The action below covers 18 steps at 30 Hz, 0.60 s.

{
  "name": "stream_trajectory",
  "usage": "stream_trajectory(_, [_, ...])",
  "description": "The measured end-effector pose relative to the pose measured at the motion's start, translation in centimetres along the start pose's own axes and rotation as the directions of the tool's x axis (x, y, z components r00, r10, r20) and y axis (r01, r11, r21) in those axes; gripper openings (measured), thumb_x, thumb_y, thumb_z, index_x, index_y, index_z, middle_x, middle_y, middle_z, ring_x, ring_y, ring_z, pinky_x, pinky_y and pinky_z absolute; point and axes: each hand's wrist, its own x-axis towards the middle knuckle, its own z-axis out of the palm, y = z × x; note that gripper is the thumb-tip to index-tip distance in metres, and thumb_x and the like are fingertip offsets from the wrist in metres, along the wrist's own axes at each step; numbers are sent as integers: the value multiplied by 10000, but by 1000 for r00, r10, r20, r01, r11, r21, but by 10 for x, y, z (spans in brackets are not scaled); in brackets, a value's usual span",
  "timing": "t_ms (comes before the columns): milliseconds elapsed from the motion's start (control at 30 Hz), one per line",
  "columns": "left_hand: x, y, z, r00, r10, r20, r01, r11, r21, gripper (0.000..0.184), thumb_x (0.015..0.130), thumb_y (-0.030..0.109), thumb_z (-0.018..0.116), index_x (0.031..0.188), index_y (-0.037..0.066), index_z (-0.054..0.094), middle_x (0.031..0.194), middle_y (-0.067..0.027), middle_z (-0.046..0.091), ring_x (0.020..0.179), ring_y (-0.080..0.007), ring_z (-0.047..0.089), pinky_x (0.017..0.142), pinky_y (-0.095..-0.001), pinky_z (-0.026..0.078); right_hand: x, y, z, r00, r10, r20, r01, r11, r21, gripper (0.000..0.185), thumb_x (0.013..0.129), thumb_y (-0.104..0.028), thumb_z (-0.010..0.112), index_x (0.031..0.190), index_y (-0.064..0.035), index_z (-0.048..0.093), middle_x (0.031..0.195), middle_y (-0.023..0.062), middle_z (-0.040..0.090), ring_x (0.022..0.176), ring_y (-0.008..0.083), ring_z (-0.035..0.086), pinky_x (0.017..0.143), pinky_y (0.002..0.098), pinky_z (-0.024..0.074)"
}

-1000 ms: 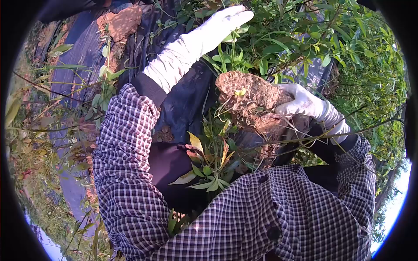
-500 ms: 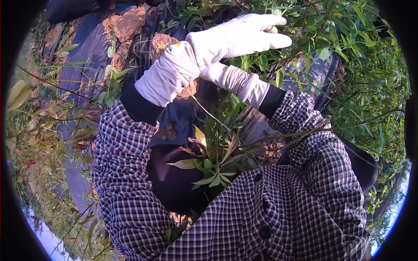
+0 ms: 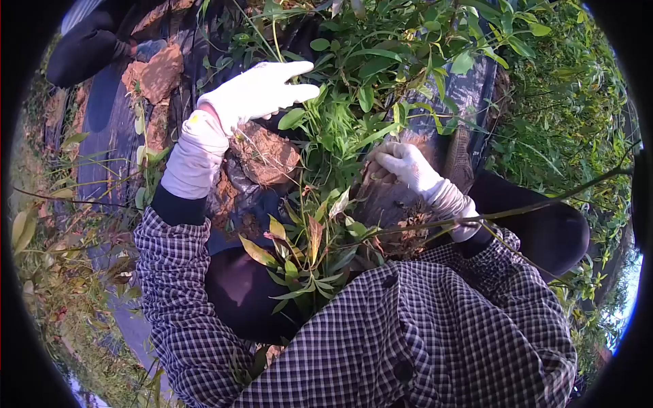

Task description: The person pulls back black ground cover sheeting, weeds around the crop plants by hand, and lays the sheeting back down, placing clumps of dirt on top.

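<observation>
My left hand (image 3: pixel 255 92), in a white glove, is stretched out with thumb and fingers apart, just above a reddish-brown clod of soil (image 3: pixel 265 155). Nothing shows between its fingers. The clod rests on the dark plastic sheet beside a green plant. To the right, my right hand (image 3: pixel 406 165), also gloved, has its fingers curled over the sheet (image 3: pixel 388 204) near some loose soil. Whether those curled fingers hold anything is too small to tell. Between the hands grow green stems and leaves (image 3: pixel 340 122).
Another person's dark-clothed leg (image 3: pixel 88 47) is at the upper left, near a second clod (image 3: pixel 156 73). A thin bare branch (image 3: pixel 537 205) crosses in front of my right forearm. Leafy plants (image 3: pixel 309 251) stand between my knees, and dense greenery (image 3: pixel 564 102) grows at the right.
The clod first held in my right hand now lies under my left hand. My right hand has moved back right from beneath the left one, and my left hand has shifted left.
</observation>
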Motion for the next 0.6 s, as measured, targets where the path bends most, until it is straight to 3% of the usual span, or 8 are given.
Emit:
stream_trajectory(167, [-12,33,-18,971,64,232,-11,974,-226,498,899,422,619,1178,10,629,840,-67,661,625,-114,627,559,-242,492,6,58,-13,973,11,-230,-46,988,-145,263,930,-126,506,1121,12,624,863,57,680,694,117,627,608,244,494])
stream_trajectory(200, [-15,46,-21,941,60,332,40,957,-287,494,894,435,625,1109,-8,666,906,-90,690,652,-121,658,569,-234,507,6,61,-12,938,-275,-209,136,850,-508,283,891,-91,519,1134,-7,635,845,105,695,727,186,664,668,300,521])
stream_trajectory(300, [-8,71,9,773,197,603,85,910,-406,445,896,433,601,939,2,703,930,-80,699,744,-152,687,631,-244,524,28,71,-3,754,-647,-117,318,515,-796,325,794,-60,563,1112,-59,630,1073,152,640,1006,330,614,866,405,500])
stream_trajectory(367, [17,41,77,693,503,517,-142,798,-586,399,885,393,603,949,10,696,892,-74,695,818,-167,675,706,-275,516,40,73,2,748,-663,-34,330,416,-848,383,779,-114,586,1161,-87,597,1225,136,557,1087,320,562,912,415,478])
stream_trajectory(400, [23,34,106,715,454,532,-243,875,-419,380,880,374,589,957,16,690,882,-92,692,846,-205,670,742,-315,510,48,75,5,796,-603,-47,285,442,-851,403,795,-159,592,1193,-97,584,1280,135,527,1095,314,557,925,409,469])
stream_trajectory(433, [26,24,133,743,400,536,-324,917,-234,362,875,355,576,964,21,684,872,-109,690,874,-244,665,778,-356,505,40,63,10,811,-584,11,108,132,-985,378,856,-246,584,1200,-90,582,1317,162,500,1104,309,554,932,401,464])
stream_trajectory(500, [31,-21,185,787,455,417,-545,829,124,351,873,344,538,979,36,670,921,-162,673,909,-330,651,813,-432,495,48,70,-2,736,-670,103,88,-56,-994,371,816,-145,546,1184,-150,589,1235,74,532,1032,263,559,819,400,463])
stream_trajectory(600, [32,-39,194,801,280,529,-503,794,341,374,862,366,540,1028,53,657,1045,-177,651,987,-356,620,867,-457,476,64,54,-13,729,-660,185,178,-78,-981,243,792,-143,570,1022,-108,640,1054,110,594,955,284,588,771,402,485])
